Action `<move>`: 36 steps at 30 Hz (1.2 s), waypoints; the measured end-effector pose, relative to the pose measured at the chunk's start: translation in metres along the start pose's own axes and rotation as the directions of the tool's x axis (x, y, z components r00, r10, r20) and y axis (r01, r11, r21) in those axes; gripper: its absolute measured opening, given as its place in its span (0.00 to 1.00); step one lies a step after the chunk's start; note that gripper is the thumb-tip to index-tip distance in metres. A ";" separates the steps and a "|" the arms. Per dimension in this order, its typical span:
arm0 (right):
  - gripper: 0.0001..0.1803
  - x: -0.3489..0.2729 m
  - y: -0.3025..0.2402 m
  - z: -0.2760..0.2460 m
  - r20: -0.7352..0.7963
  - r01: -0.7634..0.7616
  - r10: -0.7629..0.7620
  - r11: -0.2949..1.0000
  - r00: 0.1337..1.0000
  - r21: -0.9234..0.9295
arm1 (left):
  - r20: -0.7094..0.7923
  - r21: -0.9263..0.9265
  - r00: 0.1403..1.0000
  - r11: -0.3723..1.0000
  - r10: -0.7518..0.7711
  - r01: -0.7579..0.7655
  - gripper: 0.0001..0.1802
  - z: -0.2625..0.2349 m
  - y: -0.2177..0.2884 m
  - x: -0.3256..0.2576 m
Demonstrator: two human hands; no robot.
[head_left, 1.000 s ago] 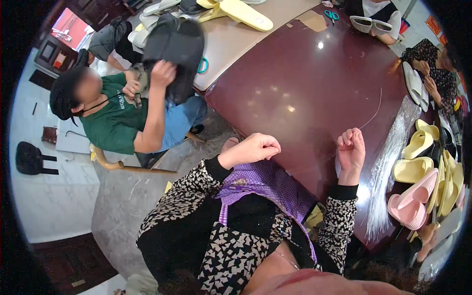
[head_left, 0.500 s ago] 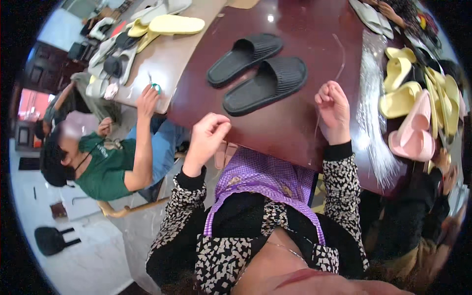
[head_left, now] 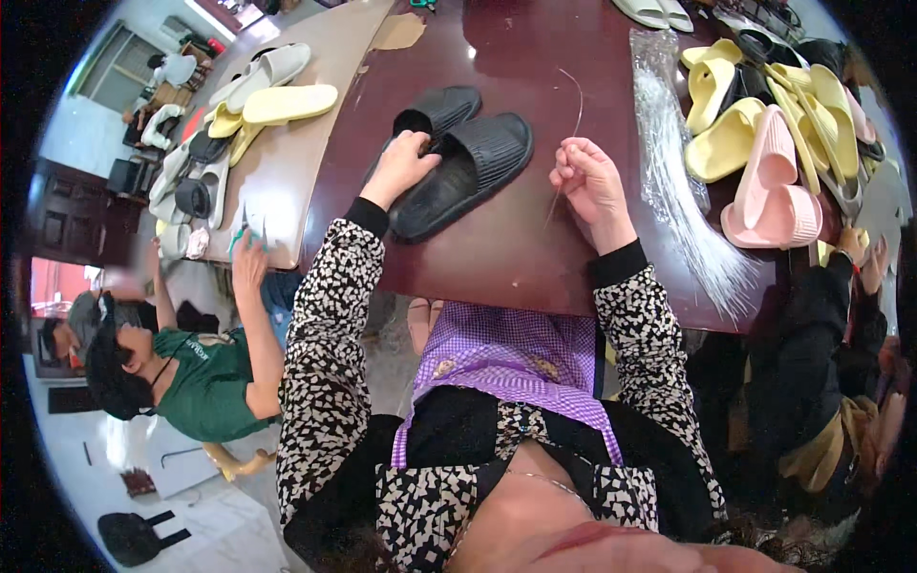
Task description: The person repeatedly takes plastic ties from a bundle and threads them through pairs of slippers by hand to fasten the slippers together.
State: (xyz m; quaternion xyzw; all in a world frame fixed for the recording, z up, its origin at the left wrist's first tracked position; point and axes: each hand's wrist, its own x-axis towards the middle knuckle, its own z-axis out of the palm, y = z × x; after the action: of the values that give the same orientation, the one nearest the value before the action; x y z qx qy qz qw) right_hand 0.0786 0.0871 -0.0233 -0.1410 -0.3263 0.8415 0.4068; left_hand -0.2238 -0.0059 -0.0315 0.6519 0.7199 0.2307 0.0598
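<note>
The left hand is resting on the pair of black slide sandals, its fingers curled down and gripping the edge of the nearer one, where the two overlap. The right hand is hovering just to the right of them, fingers pinched narrow around a thin clear plastic tie that is curving up and away over the dark red worktop. The two black sandals are lying side by side near the middle of the worktop, toes pointing up and to the right.

Just right of the right hand, a long clear plastic bag is holding a bundle of the same thin ties, which are spilling out toward the near edge. Beyond it, yellow sandals and a pink pair are crowding together in a heap; their exact count cannot be told. At the far edge two pale sandals are lying.

To the left, a tan worktop is carrying a yellow sandal, a cream pair and several dark and grey ones. A person in a green shirt is sitting beside it, one hand reaching up to its edge. Another person in dark clothes is standing at the right.
</note>
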 end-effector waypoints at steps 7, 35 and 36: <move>0.05 0.003 -0.006 0.002 0.015 0.000 0.001 0.998 1.000 -0.062 | -0.018 -0.068 0.998 0.996 0.059 -0.060 0.21 0.037 0.058 -0.003; 0.05 -0.048 -0.012 0.024 -0.135 -0.044 -0.011 0.918 0.991 -0.394 | 0.316 -0.822 0.948 0.485 -0.050 0.299 0.06 0.024 0.178 -0.078; 0.05 -0.048 -0.015 0.024 -0.161 -0.062 -0.008 0.904 0.987 -0.422 | 0.224 -0.773 0.974 0.606 -0.018 0.189 0.05 0.025 0.177 -0.084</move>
State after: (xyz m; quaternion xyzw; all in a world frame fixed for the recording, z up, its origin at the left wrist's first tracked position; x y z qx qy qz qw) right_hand 0.1053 0.0458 0.0034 -0.2974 -0.4666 0.7417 0.3791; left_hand -0.0409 -0.0728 0.0012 0.5351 0.5718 0.4554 0.4234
